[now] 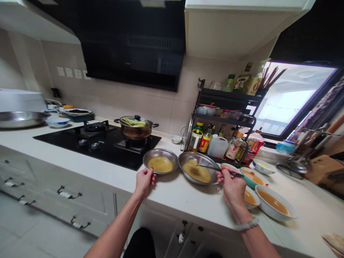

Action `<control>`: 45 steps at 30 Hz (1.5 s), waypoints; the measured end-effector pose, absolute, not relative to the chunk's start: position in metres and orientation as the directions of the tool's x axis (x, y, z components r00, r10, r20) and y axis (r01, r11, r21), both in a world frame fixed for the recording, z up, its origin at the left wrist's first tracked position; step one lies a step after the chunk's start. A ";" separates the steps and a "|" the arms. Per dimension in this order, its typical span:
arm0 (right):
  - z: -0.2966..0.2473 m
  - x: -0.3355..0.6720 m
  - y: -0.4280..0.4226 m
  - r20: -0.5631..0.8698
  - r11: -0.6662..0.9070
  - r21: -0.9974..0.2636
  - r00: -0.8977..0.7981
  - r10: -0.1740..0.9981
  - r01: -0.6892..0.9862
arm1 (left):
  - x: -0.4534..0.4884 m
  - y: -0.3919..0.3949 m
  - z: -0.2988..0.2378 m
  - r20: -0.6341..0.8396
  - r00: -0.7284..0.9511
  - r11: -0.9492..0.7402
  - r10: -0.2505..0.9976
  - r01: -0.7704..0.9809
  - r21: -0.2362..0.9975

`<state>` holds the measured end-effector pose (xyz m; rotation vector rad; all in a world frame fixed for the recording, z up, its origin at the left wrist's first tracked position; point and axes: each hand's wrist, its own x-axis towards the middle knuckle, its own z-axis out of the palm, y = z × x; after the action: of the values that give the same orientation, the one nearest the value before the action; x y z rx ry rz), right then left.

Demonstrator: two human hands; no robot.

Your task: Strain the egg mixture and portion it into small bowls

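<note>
Ladle point(212, 167), head cam: scoop's in the yellowish liquid point(205, 176) of the R metal bowl point(199, 182). I see R hand point(233, 186) closed round its dark handle, above that bowl's R side; fingertips partly hidden, so exact finger placement's hard to tell. L hand point(145, 181) has thumb & fingers nearly tog., pinching the near rim of the L metal bowl point(175, 163). Bowls stand side by side on white counter point(185, 208); lidded pot point(137, 132) on hob point(118, 157) behind, to L.

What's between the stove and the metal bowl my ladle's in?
In the head view, another metal bowl holding yellowish liquid, your left hand at its rim.
</note>
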<state>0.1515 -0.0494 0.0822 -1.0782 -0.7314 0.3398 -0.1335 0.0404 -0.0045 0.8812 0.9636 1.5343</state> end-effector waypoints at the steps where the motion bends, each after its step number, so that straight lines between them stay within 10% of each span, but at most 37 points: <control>1: 0.082 0.153 -0.050 0.375 0.450 -0.888 0.722 0.581 0.098 | -0.134 0.041 -0.005 0.047 -0.154 -0.104 0.987 -0.388 0.916; 45: 0.052 0.156 -0.059 0.277 0.380 -0.925 0.725 0.630 0.024 | -0.134 0.039 -0.003 0.044 -0.158 -0.101 0.987 -0.374 0.922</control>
<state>0.1562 -0.0587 0.0519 -1.1300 -0.6812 0.4280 -0.1344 0.0395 -0.0034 0.8917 0.9788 1.5296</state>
